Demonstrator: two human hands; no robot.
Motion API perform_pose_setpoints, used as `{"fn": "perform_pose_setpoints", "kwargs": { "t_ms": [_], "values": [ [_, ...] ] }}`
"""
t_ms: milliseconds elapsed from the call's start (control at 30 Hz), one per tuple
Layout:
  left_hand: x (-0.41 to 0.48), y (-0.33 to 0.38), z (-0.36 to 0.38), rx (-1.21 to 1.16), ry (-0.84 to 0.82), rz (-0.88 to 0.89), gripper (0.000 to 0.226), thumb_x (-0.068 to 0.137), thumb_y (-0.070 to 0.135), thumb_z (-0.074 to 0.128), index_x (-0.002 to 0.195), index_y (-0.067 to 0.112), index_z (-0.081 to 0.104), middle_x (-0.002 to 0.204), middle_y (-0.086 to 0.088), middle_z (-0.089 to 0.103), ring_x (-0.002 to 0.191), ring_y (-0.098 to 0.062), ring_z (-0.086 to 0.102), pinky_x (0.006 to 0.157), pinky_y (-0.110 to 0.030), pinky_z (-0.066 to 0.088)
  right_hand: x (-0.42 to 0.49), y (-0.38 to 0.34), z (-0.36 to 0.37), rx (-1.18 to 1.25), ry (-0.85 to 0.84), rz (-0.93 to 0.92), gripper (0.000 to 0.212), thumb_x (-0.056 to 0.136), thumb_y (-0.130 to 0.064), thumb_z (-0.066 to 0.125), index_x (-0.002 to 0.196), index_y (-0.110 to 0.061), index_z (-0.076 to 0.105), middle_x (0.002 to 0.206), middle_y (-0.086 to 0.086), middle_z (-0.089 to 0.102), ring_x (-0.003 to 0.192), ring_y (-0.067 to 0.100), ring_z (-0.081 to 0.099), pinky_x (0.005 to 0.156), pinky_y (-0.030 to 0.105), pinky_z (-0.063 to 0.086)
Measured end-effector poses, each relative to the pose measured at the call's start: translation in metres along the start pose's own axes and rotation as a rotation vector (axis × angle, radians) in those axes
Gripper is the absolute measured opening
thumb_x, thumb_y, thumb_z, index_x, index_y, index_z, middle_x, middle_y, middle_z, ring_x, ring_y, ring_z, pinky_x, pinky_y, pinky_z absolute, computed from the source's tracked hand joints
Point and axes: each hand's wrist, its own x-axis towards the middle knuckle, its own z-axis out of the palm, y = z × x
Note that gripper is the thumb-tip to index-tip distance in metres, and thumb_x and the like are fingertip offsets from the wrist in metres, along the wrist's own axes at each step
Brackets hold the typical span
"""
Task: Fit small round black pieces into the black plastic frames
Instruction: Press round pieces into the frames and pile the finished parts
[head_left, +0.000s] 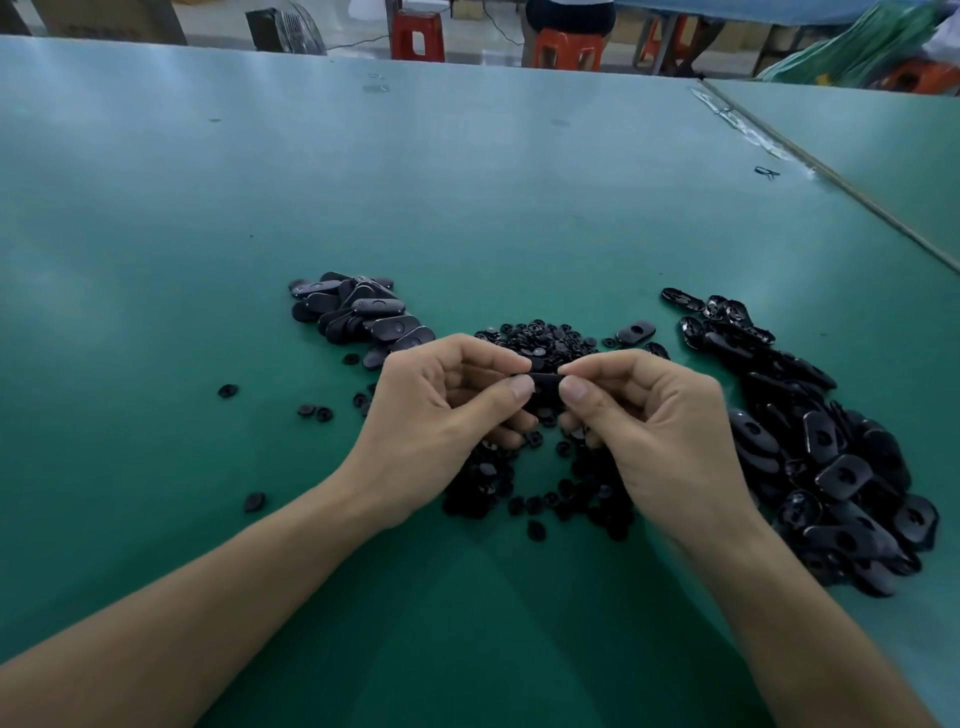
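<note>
I hold one frame (544, 383) just above the pieces (540, 335), my left hand (441, 410) and right hand (654, 415) each pinching an end between thumb and forefinger. To seat a piece well, I would keep the frame level and press squarely.

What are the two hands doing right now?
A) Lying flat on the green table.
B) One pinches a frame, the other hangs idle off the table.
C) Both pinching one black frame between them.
C: the left hand and the right hand each pinch one end of the same black frame, held above the small round pieces.
</note>
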Motion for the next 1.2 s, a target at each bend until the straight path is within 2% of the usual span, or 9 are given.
{"fn": "perform_pose_setpoints", "kwargs": {
  "t_ms": [133,233,433,567,633,833,967,1067,1200],
  "values": [
    [-0.0006,0.0009,0.0008,-0.024,-0.006,-0.002,0.028,0.078,0.02,0.077,0.103,0.014,0.068,0.082,-0.004,0.075,0.072,-0.017,0.074,0.062,-0.024,0.058,-0.0026,-0.0013,0.0047,0.089,0.024,0.039,0.01,0.09,-0.012,0.072,0.085,-0.021,0.072,0.075,0.002,0.075,0.067,0.008,0.07,0.061,0.016,0.053],
    [-0.0011,0.0007,0.0008,0.034,-0.011,0.042,0.025,0.075,0.021,0.08,0.098,0.015,0.071,0.085,-0.007,0.077,0.074,-0.016,0.074,0.065,-0.023,0.058,-0.0052,-0.001,0.0088,0.034,0.021,0.023,0.012,0.092,-0.012,0.071,0.085,-0.021,0.071,0.077,-0.001,0.076,0.069,0.008,0.071,0.062,0.017,0.053],
    [0.0006,-0.0017,0.0025,0.078,0.049,0.1,0.016,0.09,0.008,0.068,0.097,0.022,0.072,0.077,0.01,0.07,0.069,-0.006,0.064,0.058,-0.021,0.056,-0.0091,-0.0016,0.007,-0.486,0.044,-0.165,0.013,0.087,-0.016,0.076,0.092,-0.028,0.075,0.077,-0.016,0.07,0.075,0.0,0.066,0.067,0.009,0.049],
    [-0.0003,-0.0004,0.0047,0.058,0.089,0.094,0.014,0.091,0.014,0.06,0.099,0.02,0.069,0.076,0.007,0.068,0.075,-0.011,0.068,0.058,-0.024,0.058,-0.0082,-0.0005,0.0034,-0.887,-0.092,-0.163,0.015,0.088,-0.034,0.074,0.101,-0.027,0.076,0.088,-0.013,0.06,0.089,0.007,0.053,0.078,0.021,0.044],
    [-0.0011,-0.0007,0.0046,0.044,0.072,0.081,0.014,0.092,0.011,0.059,0.098,0.019,0.069,0.078,0.003,0.07,0.083,-0.015,0.073,0.06,-0.025,0.059,-0.0084,-0.0008,0.0034,-0.947,-0.127,-0.151,0.017,0.09,-0.038,0.071,0.103,-0.028,0.076,0.089,-0.013,0.056,0.093,0.008,0.047,0.078,0.022,0.036],
    [0.0008,-0.0028,0.0037,0.096,0.064,0.075,0.031,0.097,-0.003,0.058,0.104,0.025,0.07,0.102,-0.021,0.063,0.082,-0.013,0.073,0.063,-0.024,0.059,-0.0087,-0.003,0.0044,-0.942,-0.151,-0.133,0.007,0.091,-0.036,0.07,0.093,-0.03,0.072,0.087,-0.015,0.052,0.092,0.008,0.045,0.076,0.021,0.031],
    [0.0035,-0.005,0.0025,0.083,0.071,0.035,0.034,0.094,-0.004,0.063,0.109,0.027,0.068,0.088,0.004,0.069,0.077,-0.01,0.069,0.063,-0.023,0.058,-0.0085,-0.0022,0.007,-0.849,-0.136,-0.169,0.007,0.094,-0.024,0.066,0.088,-0.027,0.064,0.085,-0.018,0.053,0.084,0.003,0.047,0.075,0.019,0.035],
    [0.003,-0.0063,0.0009,0.079,0.081,0.016,0.026,0.09,-0.002,0.069,0.105,0.019,0.069,0.082,0.001,0.072,0.074,-0.014,0.072,0.063,-0.024,0.058,-0.0088,-0.0026,0.0073,-0.665,-0.06,-0.192,0.014,0.098,-0.019,0.06,0.087,-0.025,0.057,0.073,-0.016,0.057,0.07,0.005,0.055,0.06,0.017,0.04],
    [0.0016,-0.0061,-0.0003,0.1,0.082,0.028,0.017,0.089,0.001,0.072,0.096,0.016,0.073,0.083,-0.006,0.076,0.073,-0.018,0.073,0.065,-0.025,0.058,-0.0083,-0.0062,0.008,-0.489,0.034,-0.216,0.013,0.094,-0.017,0.067,0.086,-0.025,0.061,0.075,-0.014,0.066,0.072,0.006,0.062,0.061,0.011,0.044]
  ]
}}
